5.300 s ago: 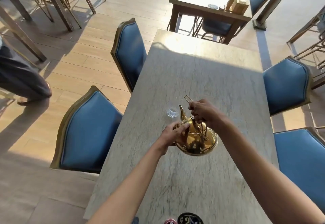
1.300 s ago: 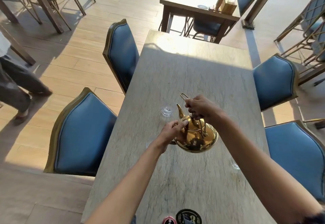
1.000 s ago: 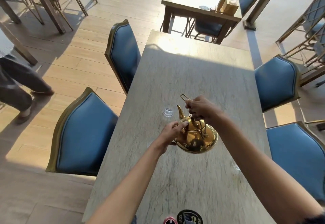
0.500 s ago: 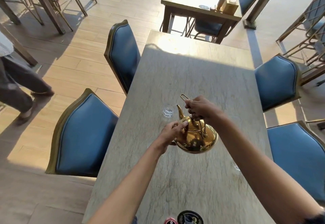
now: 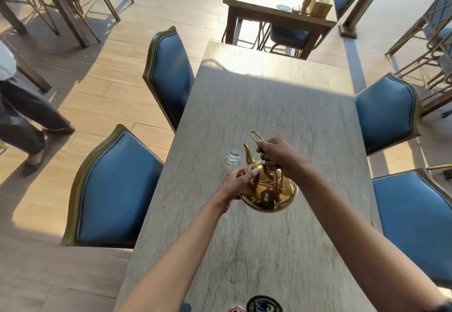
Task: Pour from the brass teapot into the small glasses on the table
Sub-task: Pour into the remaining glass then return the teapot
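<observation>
Two hands grasp the unlabelled brass teapot (image 5: 269, 190): right hand (image 5: 277, 154) clenching its handle, left hand (image 5: 241, 183) steadying its lid.

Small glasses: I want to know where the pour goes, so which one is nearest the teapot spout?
The small glass just left of the spout; the other glass sits off beyond the right forearm.

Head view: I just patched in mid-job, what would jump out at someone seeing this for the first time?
The shiny brass teapot at the middle of the long grey table, gripped by both hands: the right hand on its handle, the left hand at its lid and side. Its spout points toward a small clear glass just beyond it. Blue padded chairs line both sides of the table.
</observation>
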`<action>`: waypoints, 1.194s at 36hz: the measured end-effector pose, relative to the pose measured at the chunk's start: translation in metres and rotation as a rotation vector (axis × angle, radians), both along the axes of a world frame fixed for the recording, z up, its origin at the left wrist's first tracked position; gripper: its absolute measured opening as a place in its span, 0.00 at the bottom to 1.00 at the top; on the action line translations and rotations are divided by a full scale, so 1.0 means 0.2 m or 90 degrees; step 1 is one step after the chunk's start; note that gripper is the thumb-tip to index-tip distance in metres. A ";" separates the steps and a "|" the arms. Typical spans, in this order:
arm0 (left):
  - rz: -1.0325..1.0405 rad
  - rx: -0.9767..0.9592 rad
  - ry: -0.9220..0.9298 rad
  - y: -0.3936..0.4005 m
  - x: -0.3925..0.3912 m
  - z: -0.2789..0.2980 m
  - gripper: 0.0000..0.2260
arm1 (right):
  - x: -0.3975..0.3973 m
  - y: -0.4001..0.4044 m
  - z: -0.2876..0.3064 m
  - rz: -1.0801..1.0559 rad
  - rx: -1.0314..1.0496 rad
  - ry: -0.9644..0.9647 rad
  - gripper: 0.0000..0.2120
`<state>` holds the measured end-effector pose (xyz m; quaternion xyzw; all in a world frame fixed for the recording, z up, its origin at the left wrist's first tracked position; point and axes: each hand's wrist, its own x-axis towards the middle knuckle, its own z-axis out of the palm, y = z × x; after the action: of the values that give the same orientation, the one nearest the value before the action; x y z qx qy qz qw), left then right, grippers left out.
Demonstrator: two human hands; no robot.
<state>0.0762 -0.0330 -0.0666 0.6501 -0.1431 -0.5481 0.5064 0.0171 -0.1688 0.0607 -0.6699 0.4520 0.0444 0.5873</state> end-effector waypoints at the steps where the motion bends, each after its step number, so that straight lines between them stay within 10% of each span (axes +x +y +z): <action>1: 0.000 0.002 -0.003 0.00 0.00 0.00 0.37 | 0.00 0.00 0.00 -0.001 -0.004 -0.001 0.15; 43: 0.043 -0.014 -0.019 0.58 -0.34 0.08 0.24 | -0.44 0.53 -0.02 0.059 0.040 -0.112 0.16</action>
<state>0.0076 0.0838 -0.0502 0.6571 -0.1349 -0.5191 0.5297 -0.0703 -0.0619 0.0563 -0.6723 0.3657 0.0265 0.6431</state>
